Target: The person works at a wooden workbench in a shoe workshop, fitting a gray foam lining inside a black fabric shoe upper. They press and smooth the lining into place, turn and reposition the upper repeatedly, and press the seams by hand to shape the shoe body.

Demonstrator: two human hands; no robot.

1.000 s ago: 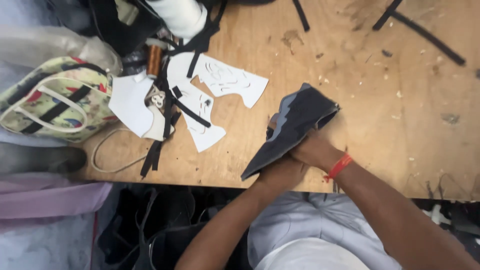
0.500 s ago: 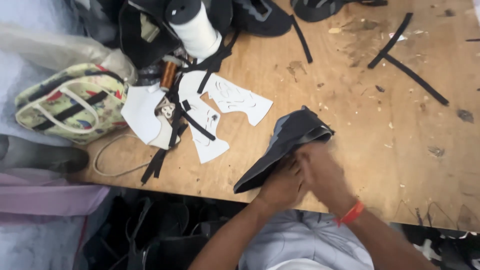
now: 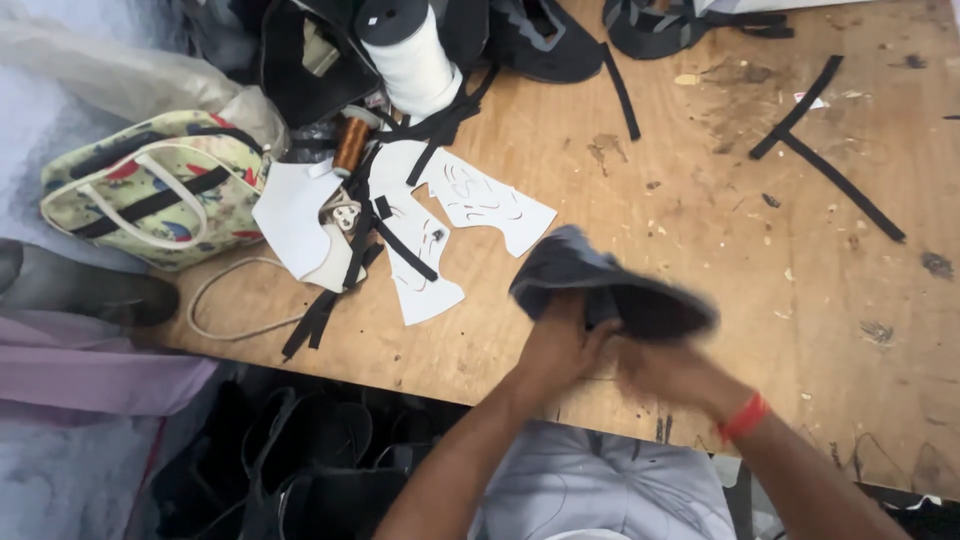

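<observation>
Your left hand (image 3: 562,345) and right hand (image 3: 668,368) both clutch the dark grey folded fabric shoe-upper piece (image 3: 605,285) above the scuffed wooden worktop (image 3: 700,200); it blurs in motion. Your grip sits along one edge only, so the piece could slip or sweep the white paper patterns (image 3: 470,200) nearby.

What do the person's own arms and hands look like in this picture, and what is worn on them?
Both forearms are bare, with no sleeves reaching them and no gloves. The left hand has nothing on its wrist. The right hand is blurred; a red wristband circles its wrist. No rings or watch can be made out.

Bare tabletop (image 3: 700,200) right of paper patterns (image 3: 480,200) (black strips (image 3: 830,150) far right).
</observation>
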